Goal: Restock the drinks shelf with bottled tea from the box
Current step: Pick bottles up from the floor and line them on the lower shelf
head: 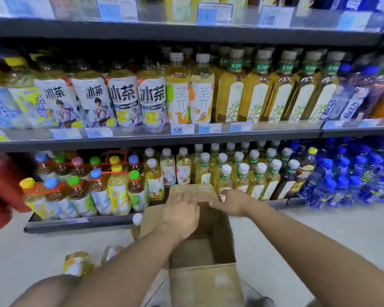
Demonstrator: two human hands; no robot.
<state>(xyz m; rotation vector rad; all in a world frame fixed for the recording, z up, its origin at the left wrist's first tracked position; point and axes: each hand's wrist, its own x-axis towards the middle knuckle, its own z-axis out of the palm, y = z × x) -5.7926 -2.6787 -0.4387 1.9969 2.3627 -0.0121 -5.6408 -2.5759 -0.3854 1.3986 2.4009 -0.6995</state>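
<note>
An open cardboard box [222, 247] stands on the floor in front of the bottom drinks shelf [75, 224]. The part of its inside that I can see is bare brown card. My left hand [180, 214] lies flat with fingers spread against the box's far flap [193, 191]. My right hand [232, 202] rests on the same flap's right side, thumb raised, with nothing visibly in it. One white-capped bottle of yellow tea [136, 227] stands on the floor just left of the box. Two more tea bottles [78, 263] are on the floor at lower left.
The bottom shelf holds banded multipacks [80, 187] at left, white-capped tea bottles [248, 171] in the middle and blue bottles [353, 178] at right. The middle shelf [164, 138] is packed with tea bottles behind price tags. A red object [2, 185] juts in at far left.
</note>
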